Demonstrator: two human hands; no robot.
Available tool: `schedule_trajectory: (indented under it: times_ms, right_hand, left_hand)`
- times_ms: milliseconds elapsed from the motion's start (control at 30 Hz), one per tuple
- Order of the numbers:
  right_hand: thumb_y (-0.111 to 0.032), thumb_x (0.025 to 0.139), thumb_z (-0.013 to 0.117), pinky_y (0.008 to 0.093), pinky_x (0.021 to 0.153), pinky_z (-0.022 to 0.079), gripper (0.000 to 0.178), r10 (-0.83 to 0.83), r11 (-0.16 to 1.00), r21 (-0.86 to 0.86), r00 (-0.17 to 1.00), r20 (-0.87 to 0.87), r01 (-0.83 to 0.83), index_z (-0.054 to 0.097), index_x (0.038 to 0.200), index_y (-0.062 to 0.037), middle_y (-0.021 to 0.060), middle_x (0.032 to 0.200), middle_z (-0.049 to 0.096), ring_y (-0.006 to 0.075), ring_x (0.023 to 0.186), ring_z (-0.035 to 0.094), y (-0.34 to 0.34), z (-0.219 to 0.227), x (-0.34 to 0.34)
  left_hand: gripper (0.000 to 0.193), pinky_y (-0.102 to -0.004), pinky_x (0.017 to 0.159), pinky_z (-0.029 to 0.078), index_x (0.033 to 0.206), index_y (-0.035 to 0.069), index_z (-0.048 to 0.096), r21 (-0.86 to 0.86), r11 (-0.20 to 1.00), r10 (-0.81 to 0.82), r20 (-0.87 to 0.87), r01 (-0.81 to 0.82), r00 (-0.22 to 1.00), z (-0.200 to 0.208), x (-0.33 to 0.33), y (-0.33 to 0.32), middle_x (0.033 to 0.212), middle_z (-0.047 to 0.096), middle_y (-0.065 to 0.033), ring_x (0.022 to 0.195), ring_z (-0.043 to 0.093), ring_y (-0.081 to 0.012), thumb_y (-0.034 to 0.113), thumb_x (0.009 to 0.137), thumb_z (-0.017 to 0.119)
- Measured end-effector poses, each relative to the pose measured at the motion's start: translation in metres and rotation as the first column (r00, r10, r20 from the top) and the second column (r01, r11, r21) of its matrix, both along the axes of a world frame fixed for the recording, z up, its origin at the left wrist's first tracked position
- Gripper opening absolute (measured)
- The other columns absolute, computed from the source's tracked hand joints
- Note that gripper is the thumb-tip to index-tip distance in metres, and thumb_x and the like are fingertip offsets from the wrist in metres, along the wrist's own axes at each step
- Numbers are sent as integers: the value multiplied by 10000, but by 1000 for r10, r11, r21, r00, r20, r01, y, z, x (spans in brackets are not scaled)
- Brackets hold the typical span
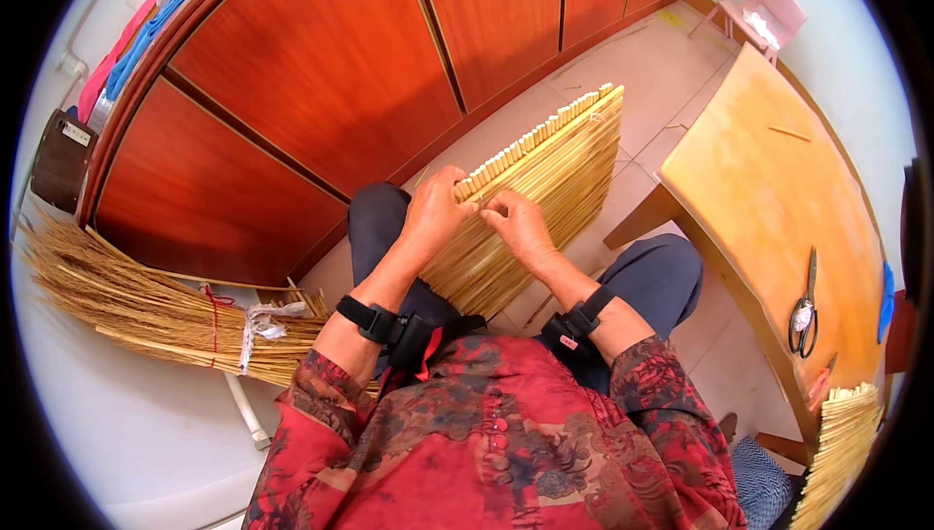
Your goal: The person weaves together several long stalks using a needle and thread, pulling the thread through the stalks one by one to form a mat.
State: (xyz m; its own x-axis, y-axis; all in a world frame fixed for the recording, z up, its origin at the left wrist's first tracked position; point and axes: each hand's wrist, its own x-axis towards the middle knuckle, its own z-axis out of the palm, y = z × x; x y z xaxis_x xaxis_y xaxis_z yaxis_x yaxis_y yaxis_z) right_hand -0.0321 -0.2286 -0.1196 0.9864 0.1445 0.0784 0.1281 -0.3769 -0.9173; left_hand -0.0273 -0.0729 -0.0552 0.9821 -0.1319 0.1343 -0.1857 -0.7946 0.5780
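Left hand (435, 211) hooks its fingers over the upper edge of a flat, straw-yellow panel of close-laid stalks (574, 178), thumb on the near face, gripping it. Just beside it, the right hand (520, 226) has its fingers bent in close to the thumb, against the panel's face (whether they pinch anything, one cannot tell).

At far left lies a bushy, tan bundle of dry stalks with feathery heads (146, 306), bound by red cord (215, 321) and a knotted white strip (255, 326). Beyond it stand smooth, glossy red-brown wooden cabinet doors (321, 53). The panel leans between dark-trousered knees (650, 282); its ribbed face and long axis slant from lower left to upper right, and pale cut ends line the edge facing upper left. Further right, an orange-tan wooden table (749, 199) bears one thin yellow stalk (789, 132) and black-handled metal scissors (805, 321).
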Motion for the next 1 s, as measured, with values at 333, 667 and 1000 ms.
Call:
schedule_trajectory:
  times_ms: [333,667,1000]
  right_hand:
    - [-183,907,592,292,641,551,195,269,648,756,899,-346,97,577,905,12,90,794,645,146,595,598,-4,-17,-8]
    - [-257,895,630,253,564,421,267,308,888,440,886,-346,-137,664,789,-14,0,729,601,71,602,485,-19,-13,-20]
    - [-254,965,518,299,865,453,310,64,573,816,997,45,-74,593,788,-11,55,798,626,150,818,601,-13,19,-12]
  left_hand:
    - [340,-350,670,500,936,-24,652,-12,1000,-10,-187,8,982,-12,12,8,755,661,-193,723,669,-265,141,660,764]
    - [241,-361,645,481,917,-21,623,-50,999,18,-55,-21,998,-28,-14,-1,730,636,-201,663,634,-295,148,762,696]
    - [290,-478,682,454,883,6,551,-53,998,-24,-48,21,999,-23,-20,-5,801,604,-233,820,580,-430,214,761,710]
